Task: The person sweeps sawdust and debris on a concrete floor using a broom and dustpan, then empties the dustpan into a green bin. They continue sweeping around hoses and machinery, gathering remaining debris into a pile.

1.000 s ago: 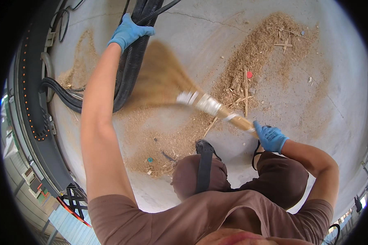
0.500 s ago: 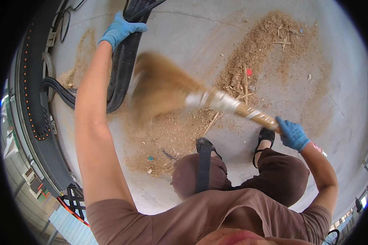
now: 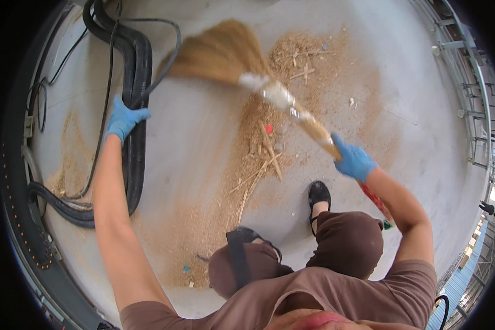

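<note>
My right hand (image 3: 355,159), in a blue glove, is closed round the end of a straw broom's handle. The broom (image 3: 278,96) slants away to the far left, its clear-wrapped neck in the middle and its wide tan bristles blurred near the hoses. My left hand (image 3: 125,118), gloved in blue too, grips the thick black corrugated hoses (image 3: 137,165) on the left; some of its fingers are hidden. Between the hoses and my feet a band of sawdust and wood shavings (image 3: 253,132) covers the grey floor, mixed with wood sticks (image 3: 268,144) and a red round piece (image 3: 269,128).
Thin black cables (image 3: 111,71) loop around the hoses. More sawdust (image 3: 69,157) lies left of them, beside a dark machine frame (image 3: 25,220). My black shoe (image 3: 319,193) stands right of the pile. Metal racking (image 3: 473,88) runs along the far right.
The broom's bristles have swung away from me, from beside the hoses' lower part to the far floor. My left hand stays on the hoses. The whole view has shifted.
</note>
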Available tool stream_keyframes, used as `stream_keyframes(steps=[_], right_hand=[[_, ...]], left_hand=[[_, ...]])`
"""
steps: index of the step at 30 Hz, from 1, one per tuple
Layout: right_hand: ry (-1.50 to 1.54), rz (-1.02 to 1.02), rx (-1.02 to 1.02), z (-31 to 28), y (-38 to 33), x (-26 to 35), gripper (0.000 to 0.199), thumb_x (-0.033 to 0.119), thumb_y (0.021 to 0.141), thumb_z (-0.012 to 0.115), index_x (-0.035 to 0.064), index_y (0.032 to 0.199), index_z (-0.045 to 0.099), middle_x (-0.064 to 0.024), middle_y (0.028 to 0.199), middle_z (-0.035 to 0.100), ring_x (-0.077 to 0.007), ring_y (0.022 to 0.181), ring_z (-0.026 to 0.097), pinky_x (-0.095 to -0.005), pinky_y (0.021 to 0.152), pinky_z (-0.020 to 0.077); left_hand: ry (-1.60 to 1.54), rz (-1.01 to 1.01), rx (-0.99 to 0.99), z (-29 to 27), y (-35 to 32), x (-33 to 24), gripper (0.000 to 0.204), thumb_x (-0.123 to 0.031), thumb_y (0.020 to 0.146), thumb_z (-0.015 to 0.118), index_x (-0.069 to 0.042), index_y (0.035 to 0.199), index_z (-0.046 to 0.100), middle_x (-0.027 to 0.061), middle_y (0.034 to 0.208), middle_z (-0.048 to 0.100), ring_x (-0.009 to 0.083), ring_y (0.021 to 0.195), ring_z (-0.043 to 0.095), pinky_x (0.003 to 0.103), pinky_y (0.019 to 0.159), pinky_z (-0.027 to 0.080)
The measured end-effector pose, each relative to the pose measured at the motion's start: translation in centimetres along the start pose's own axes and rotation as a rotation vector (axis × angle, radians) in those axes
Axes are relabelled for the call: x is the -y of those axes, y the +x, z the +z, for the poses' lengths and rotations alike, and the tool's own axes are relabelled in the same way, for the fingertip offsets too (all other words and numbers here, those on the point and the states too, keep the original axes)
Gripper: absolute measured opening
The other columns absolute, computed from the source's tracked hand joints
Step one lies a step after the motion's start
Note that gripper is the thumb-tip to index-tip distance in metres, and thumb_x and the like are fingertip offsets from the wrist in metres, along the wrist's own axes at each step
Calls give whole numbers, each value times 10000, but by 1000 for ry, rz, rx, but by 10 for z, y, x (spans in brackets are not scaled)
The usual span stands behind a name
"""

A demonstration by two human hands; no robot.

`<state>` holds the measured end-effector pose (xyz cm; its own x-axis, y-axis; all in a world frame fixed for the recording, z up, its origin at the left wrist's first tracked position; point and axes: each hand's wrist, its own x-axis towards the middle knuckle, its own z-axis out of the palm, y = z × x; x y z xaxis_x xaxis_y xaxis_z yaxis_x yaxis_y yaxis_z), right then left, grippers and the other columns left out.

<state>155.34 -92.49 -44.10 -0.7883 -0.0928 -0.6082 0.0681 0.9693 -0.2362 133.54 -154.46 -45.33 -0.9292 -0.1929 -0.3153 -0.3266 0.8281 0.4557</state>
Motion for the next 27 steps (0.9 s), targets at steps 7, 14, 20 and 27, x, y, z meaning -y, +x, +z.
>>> stream_keyframes(steps=[7, 14, 20, 27], right_hand=[[52, 85, -119, 19, -170, -70, 746, 139, 815, 707, 111, 1514, 451, -254, 1116, 702, -480, 1008, 667, -545, 835, 542], [503, 405, -473, 4, -130, -115, 735, 48, 860, 633, 48, 1560, 406, -140, 994, 685, -224, 803, 677, -374, 750, 563], [914, 198, -566, -102, 114, -145, 831, -9, 860, 614, 81, 1616, 281, -67, 778, 595, -152, 588, 556, -329, 504, 488], [741, 259, -213, -185, 181, -111, 758, -24, 781, 638, 60, 1495, 399, -99, 790, 617, -204, 602, 603, -389, 501, 512]], left_hand=[[261, -195, -5, 93, 4, -6, 1307, -425, 639, 906, -85, 1637, 132, 302, 1433, 528, 419, 1326, 551, 504, 1110, 451], [393, -291, 22, 140, 11, -2, 1263, -464, 704, 846, -133, 1657, 87, 267, 1498, 441, 442, 1362, 483, 537, 1149, 379], [490, 224, -124, 141, -54, 44, 1038, -402, 784, 771, -123, 1632, 242, 246, 1626, 317, 458, 1504, 276, 553, 1218, 268], [267, -115, 261, 106, -252, 59, 931, -403, 832, 741, -30, 1584, 339, 259, 1640, 303, 440, 1480, 346, 489, 1207, 324]])
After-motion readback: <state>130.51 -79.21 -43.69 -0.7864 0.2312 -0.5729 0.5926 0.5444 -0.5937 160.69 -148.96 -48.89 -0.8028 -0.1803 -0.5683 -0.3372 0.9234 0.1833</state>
